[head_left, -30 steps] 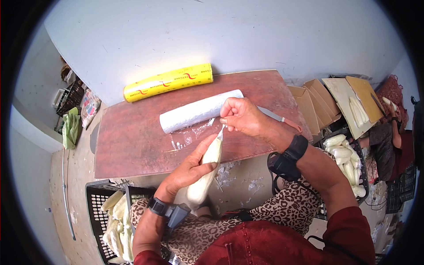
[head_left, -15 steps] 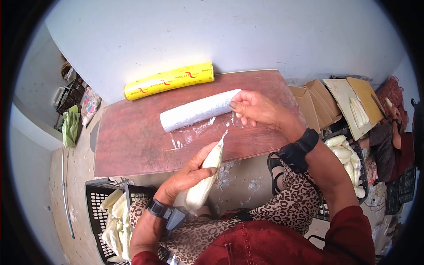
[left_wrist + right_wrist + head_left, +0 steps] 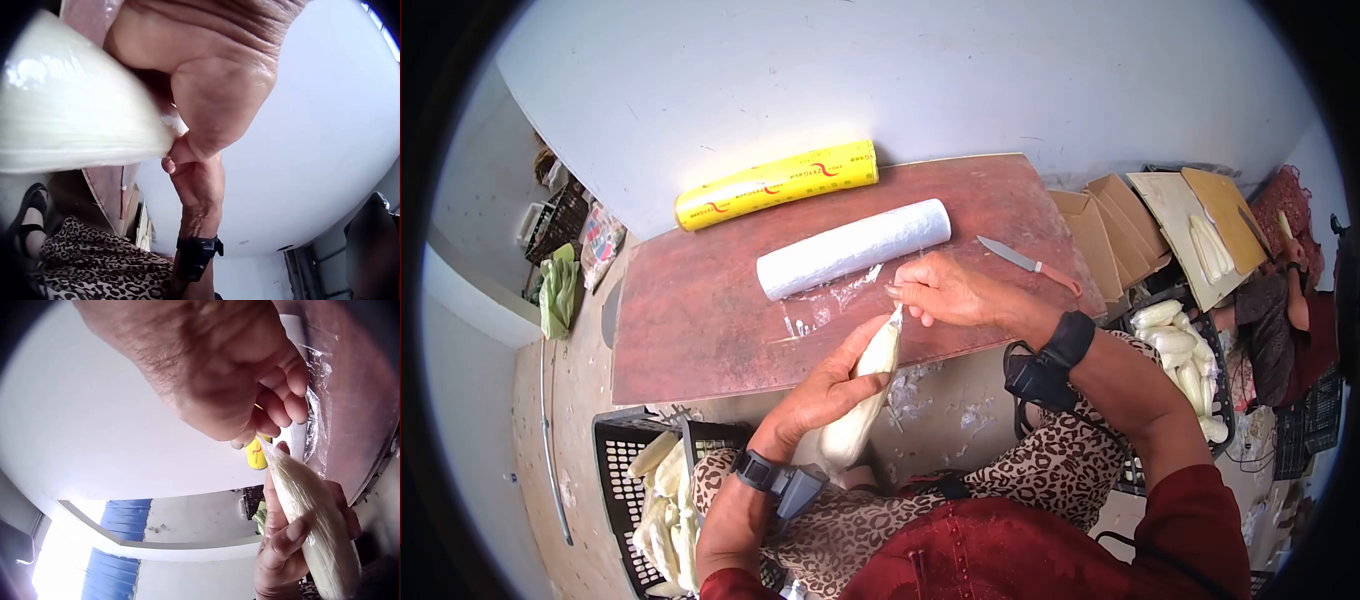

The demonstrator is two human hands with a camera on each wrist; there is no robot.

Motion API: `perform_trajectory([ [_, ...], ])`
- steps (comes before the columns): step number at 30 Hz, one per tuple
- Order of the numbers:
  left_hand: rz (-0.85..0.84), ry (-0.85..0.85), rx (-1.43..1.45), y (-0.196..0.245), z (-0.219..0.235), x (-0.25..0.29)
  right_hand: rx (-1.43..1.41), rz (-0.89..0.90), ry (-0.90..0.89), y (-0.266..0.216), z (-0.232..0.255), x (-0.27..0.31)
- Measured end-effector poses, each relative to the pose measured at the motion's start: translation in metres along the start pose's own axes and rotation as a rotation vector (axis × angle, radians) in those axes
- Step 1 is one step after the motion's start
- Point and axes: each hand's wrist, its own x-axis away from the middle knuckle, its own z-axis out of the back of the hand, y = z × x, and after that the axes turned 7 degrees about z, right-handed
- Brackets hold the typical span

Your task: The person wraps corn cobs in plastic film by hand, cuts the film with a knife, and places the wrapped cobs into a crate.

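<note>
A pale ear of corn in clear film (image 3: 862, 415) slants above the person's lap, its narrow twisted end pointing up toward the table. The left hand (image 3: 830, 388) grips it around the middle, thumb across the front. At the tip, the right hand (image 3: 948, 290) pinches the film's twisted end between thumb and fingertips. The right wrist view shows the wrapped corn (image 3: 319, 525) lying along the left hand (image 3: 281, 556), with the right hand (image 3: 212, 375) at its tip. In the left wrist view the corn (image 3: 75, 106) fills the left side, close to the left hand (image 3: 200, 75).
On the red-brown table (image 3: 690, 340) lie a white film roll (image 3: 855, 248), a yellow roll (image 3: 778, 185) and a knife (image 3: 1030, 266). Crates of wrapped corn stand left (image 3: 628, 500) and right (image 3: 1222, 400). Cardboard (image 3: 1122, 232) and another person (image 3: 1280, 335) are at the right.
The right hand left the film tip, moved up and right over the table, then came back down to it. The left hand has kept its grip on the corn. The knife is uncovered now.
</note>
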Motion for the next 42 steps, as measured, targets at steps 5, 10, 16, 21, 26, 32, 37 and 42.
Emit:
perform_trajectory([
  [5,-0.026,0.012,0.009,-0.004,0.002,-0.003,0.031,0.019,0.043,-0.005,0.001,0.0],
  [10,-0.002,-0.015,0.161,-0.001,-0.001,-0.003,0.089,0.025,0.055,-0.015,0.004,0.001],
  [16,0.122,0.13,0.108,0.004,-0.002,-0.004,0.185,0.119,0.093,-0.019,0.002,0.0],
  [21,0.014,0.158,0.015,-0.008,0.005,-0.012,0.256,0.227,0.153,-0.026,-0.002,0.0],
  [26,-0.018,0.058,0.146,-0.007,0.007,-0.01,0.266,0.296,0.157,-0.036,-0.006,0.004],
  [32,-0.056,-0.019,0.348,-0.013,0.009,-0.014,0.254,0.225,0.213,-0.041,0.002,0.005],
  [37,-0.033,-0.035,0.475,-0.022,0.01,-0.017,0.221,0.183,0.229,-0.038,0.004,0.005],
  [42,-0.065,-0.009,0.317,-0.016,0.001,-0.014,0.25,0.206,0.241,-0.035,0.002,0.005],
])
